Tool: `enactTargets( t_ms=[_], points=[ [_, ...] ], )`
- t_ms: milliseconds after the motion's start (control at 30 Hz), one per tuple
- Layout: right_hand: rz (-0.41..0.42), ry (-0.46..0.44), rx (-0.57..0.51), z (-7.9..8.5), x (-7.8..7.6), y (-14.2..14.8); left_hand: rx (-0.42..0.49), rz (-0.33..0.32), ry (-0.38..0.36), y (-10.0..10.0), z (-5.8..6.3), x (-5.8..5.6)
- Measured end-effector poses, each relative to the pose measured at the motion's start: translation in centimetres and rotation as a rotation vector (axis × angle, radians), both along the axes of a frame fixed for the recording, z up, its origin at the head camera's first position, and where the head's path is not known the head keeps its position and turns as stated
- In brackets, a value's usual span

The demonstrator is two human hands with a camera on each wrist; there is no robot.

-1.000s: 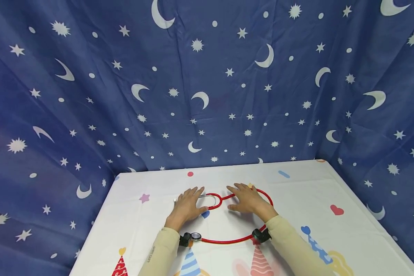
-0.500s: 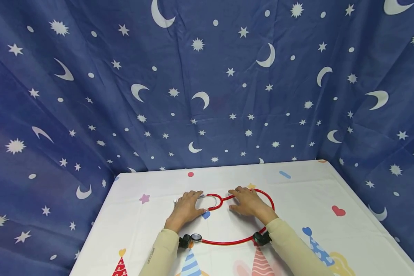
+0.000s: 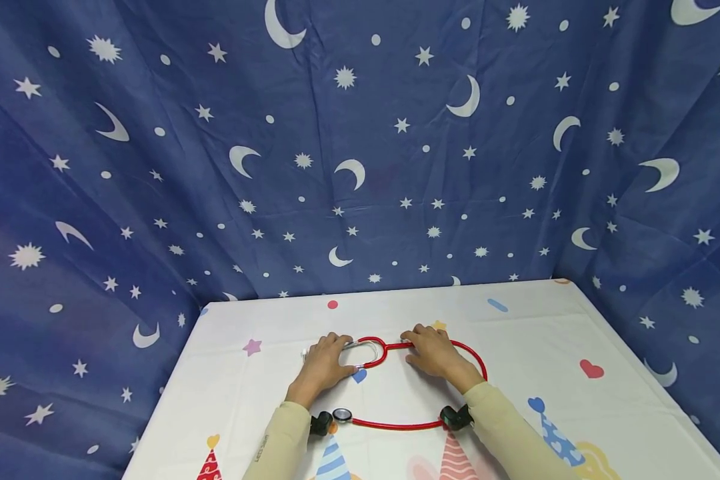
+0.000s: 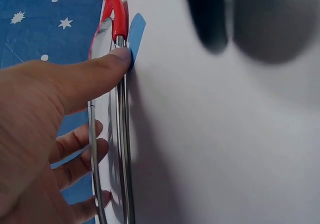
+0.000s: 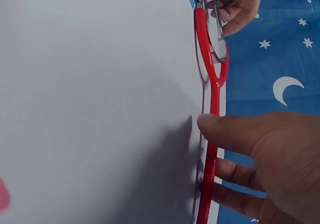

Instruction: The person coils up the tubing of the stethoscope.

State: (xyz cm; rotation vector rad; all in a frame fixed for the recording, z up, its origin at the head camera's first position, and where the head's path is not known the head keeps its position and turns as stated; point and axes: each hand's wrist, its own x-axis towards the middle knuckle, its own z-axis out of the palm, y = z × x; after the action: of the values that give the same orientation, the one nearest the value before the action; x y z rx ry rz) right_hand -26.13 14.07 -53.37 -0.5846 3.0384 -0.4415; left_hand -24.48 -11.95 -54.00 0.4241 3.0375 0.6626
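My left grip (image 3: 322, 365) clasps the metal eartubes (image 4: 124, 144), my right grip (image 3: 437, 355) the red tubing (image 5: 215, 99). Gentle, even pressure should suit both.

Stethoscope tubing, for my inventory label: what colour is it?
The stethoscope tubing is red, best seen in the right wrist view.

Red stethoscope tubing (image 3: 396, 427), blue curtain (image 3: 312, 233) with white moons (image 3: 277, 30) and stars (image 3: 424, 56), cream sleeves (image 3: 285, 433)

Head view looks forward and down from the near side; close wrist views face inward, sharing the stethoscope (image 5: 215, 98).
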Motion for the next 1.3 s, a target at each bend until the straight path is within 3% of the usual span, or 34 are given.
enactTargets(
  t_ms=[233, 467, 700, 967, 1300],
  points=[
    [0.043, 0.072, -0.087, -0.1, -0.2, 0.1, 0.016, -0.006, 0.009, -0.1, -0.3, -0.1],
    [0.058, 0.189, -0.146, 0.1, -0.3, 0.3, 0.017, -0.004, 0.003, -0.2, 0.4, 0.5],
    [0.031, 0.182, -0.171, 1.5, 0.1, 0.0, 0.014, -0.001, -0.032, -0.4, 0.5, 1.0],
    [0.033, 0.211, -0.183, 2.5, 0.7, -0.2, 0.030, -0.004, 0.044, -0.6, 0.5, 1.3],
    [0.008, 0.238, -0.222, 3.8, 1.5, 0.3, 0.106, -0.040, 0.121, -0.4, 2.6, 1.9]
  ],
)
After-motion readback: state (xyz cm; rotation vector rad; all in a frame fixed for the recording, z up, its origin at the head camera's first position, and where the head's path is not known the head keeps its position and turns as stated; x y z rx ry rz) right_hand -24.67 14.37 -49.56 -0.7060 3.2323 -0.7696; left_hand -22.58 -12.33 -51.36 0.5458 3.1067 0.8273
